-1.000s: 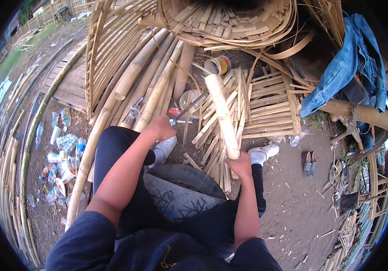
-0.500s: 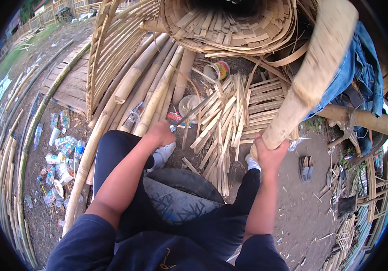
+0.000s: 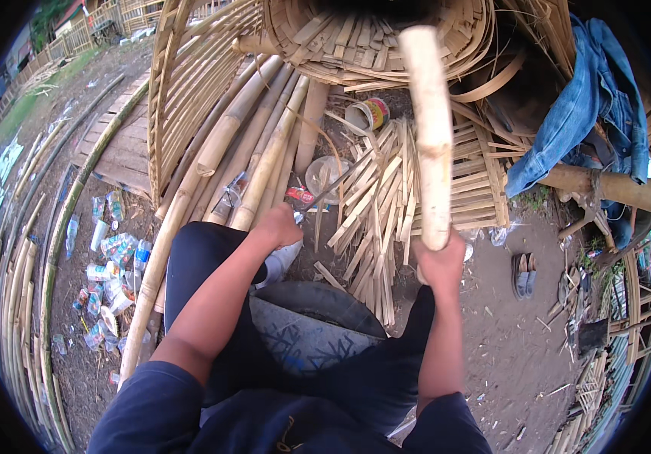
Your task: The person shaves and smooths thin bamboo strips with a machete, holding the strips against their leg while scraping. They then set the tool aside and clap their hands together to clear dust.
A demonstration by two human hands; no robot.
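A thick, pale bamboo piece [image 3: 433, 136] stands nearly upright in my right hand [image 3: 443, 261], whose fingers are wrapped round its lower end. My left hand [image 3: 276, 227] is closed beside my left knee. From it a long dark blade [image 3: 333, 187] points up and to the right toward the split bamboo strips [image 3: 375, 204]; its handle is mostly hidden in my fist. The loose strips lie heaped on the ground in front of me, left of the bamboo piece. A grey, blue-marked curved container [image 3: 318, 344] with a dark hollow sits between my legs.
Long bamboo poles [image 3: 238, 147] lie to the left, beside scattered plastic litter [image 3: 117, 257]. A large woven basket [image 3: 386, 45] lies ahead, mouth toward me. An open tub [image 3: 358, 115] stands below it. Blue denim [image 3: 568, 113] hangs at right, near a pair of shoes [image 3: 524, 276].
The bamboo piece has swung from leaning right to nearly upright, its top moving left. My right hand stays on its lower end; my left hand keeps the blade at about the same place.
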